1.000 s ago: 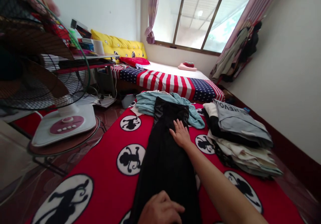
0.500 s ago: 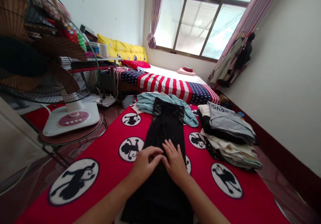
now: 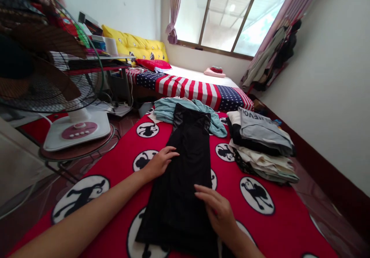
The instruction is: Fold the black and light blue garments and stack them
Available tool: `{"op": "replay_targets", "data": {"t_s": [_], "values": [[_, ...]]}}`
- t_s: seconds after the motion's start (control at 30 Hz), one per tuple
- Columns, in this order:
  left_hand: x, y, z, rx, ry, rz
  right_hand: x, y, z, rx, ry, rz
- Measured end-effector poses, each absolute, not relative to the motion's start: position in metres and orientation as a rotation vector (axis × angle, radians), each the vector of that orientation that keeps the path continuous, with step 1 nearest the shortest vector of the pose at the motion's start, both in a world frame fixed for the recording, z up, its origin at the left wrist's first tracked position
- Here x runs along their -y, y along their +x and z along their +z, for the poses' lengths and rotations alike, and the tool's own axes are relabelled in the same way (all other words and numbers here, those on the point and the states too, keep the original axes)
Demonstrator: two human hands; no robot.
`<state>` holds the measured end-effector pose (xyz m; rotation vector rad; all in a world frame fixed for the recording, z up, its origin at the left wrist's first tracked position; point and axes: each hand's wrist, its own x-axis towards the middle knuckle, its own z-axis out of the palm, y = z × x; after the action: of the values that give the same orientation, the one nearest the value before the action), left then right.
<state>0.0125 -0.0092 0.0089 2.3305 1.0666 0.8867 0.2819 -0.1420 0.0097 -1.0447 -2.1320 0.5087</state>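
The black garment (image 3: 189,165) lies lengthwise on the red sheet (image 3: 115,208), narrow end at twelve o'clock, wider hem at six. Its narrow end overlaps the blue cloth (image 3: 216,127), which bunches out on both sides near the sheet's far edge. The left hand (image 3: 160,163) is at about ten o'clock, across the garment's left edge, fingers loosely bent and reaching inward. The right hand (image 3: 219,209) is at four o'clock, over the right edge, fingers parted and curved. The hands are well apart, and neither is clamped on anything; how firmly the fingertips meet the fabric, I cannot tell.

At two o'clock the pile (image 3: 260,146) sits by the sheet's right edge, a strip of printed red between it and the garment. A broader stretch of sheet runs from seven to ten, ending near the stool (image 3: 47,157) that carries the fan (image 3: 78,130). At twelve, beyond the sheet, is the bed (image 3: 199,90).
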Motion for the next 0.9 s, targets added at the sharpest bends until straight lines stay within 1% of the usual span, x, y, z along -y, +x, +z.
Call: {"op": "replay_targets", "data": {"t_s": [0.1, 0.2, 0.37, 0.53, 0.63, 0.73, 0.83, 0.9], "values": [[0.035, -0.031, 0.014, -1.016, 2.411, 0.729, 0.146, 0.324, -0.001, 2.097, -1.261, 0.297], [0.057, -0.055, 0.026, -0.959, 2.496, 0.555, 0.140, 0.341, -0.005, 2.177, -1.326, 0.244], [0.068, -0.045, 0.047, -0.768, 2.676, 0.364, 0.115, 0.312, 0.005, 2.368, -1.229, 0.263], [0.056, -0.020, 0.044, -0.583, 2.831, 0.197, 0.091, 0.279, 0.013, 2.540, -1.080, 0.311], [0.052, -0.011, 0.042, -0.532, 2.821, 0.267, 0.085, 0.273, 0.016, 2.506, -1.057, 0.400], [0.062, -0.007, 0.054, -0.479, 2.737, 0.383, 0.092, 0.272, 0.028, 2.394, -1.073, 0.529], [0.086, -0.011, 0.070, -0.424, 2.639, 0.412, 0.113, 0.271, 0.044, 2.298, -1.022, 0.703], [0.100, -0.015, 0.072, -0.444, 2.582, 0.510, 0.131, 0.270, 0.050, 2.228, -0.988, 0.866]]}}
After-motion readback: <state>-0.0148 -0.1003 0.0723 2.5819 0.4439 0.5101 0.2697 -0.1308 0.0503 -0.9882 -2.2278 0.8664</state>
